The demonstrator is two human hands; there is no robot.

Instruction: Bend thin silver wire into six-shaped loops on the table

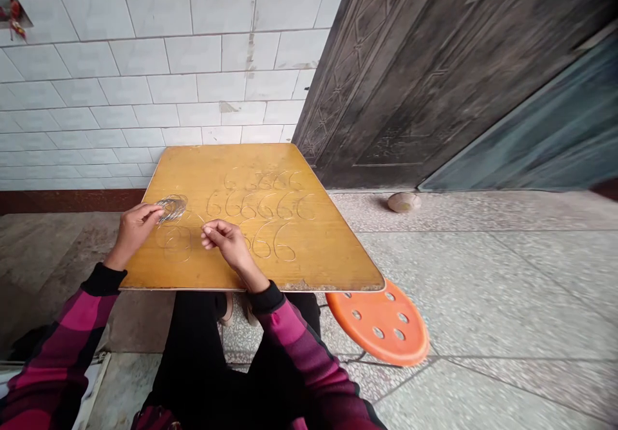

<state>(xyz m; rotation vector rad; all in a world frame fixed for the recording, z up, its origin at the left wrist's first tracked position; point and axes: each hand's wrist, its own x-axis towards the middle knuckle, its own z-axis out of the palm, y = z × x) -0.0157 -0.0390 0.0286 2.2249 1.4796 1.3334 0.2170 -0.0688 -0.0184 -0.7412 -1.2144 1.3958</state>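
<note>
My left hand [132, 229] pinches the near-left edge of a loose bundle of thin silvery wire [174, 207], held over the left part of the wooden table [333, 264]. To its right, my right hand [226, 242] has thumb and fingers pinched on a thin wire strand [201, 218]; most of that strand is too fine to follow. Rows of separate wire pieces bent like a figure six lie flat on the tabletop, one of them a curled wire piece [294, 253] near my right forearm. Looser wire loops [191, 250] rest between my hands.
An orange round stool [410, 336] with holes stands under the table's near right corner. A white tiled wall [222, 53] is behind the table, with a dark carved door [386, 95] to the right. A roundish stone [404, 202] sits on the floor by the door.
</note>
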